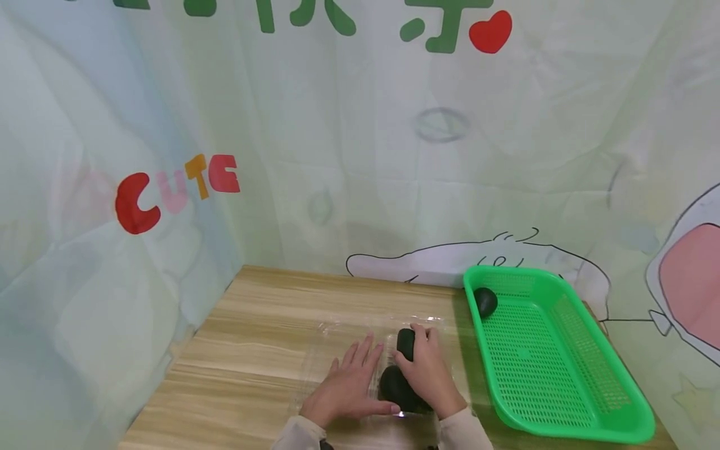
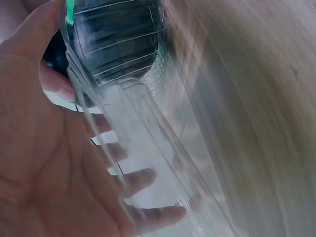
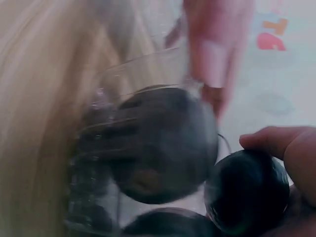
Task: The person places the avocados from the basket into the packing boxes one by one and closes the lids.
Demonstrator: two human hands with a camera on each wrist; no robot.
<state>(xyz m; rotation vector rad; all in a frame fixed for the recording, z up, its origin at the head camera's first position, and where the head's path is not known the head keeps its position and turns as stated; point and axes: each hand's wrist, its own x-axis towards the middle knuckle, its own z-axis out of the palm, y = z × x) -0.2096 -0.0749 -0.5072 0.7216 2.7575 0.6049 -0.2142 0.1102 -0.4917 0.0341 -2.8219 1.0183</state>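
Observation:
My right hand (image 1: 432,374) grips a dark, smooth, egg-shaped object (image 1: 405,344) between thumb and fingers. In the right wrist view this held object (image 3: 247,193) is close to another rounded dark object (image 3: 165,143) in a clear plastic box (image 2: 148,123). In the head view, a larger dark rounded object (image 1: 398,386) sits in the box below my right fingers. My left hand (image 1: 345,389) lies flat with spread fingers over the left part of the box. Through the clear plastic, the left wrist view shows those straight fingers (image 2: 138,182) against it.
A green perforated basket (image 1: 490,381) stands to the right of the box, with one dark rounded object (image 1: 485,302) in its far left corner. Beneath everything is a wood-grain table (image 1: 225,375). A printed curtain (image 1: 337,156) hangs behind and to the sides.

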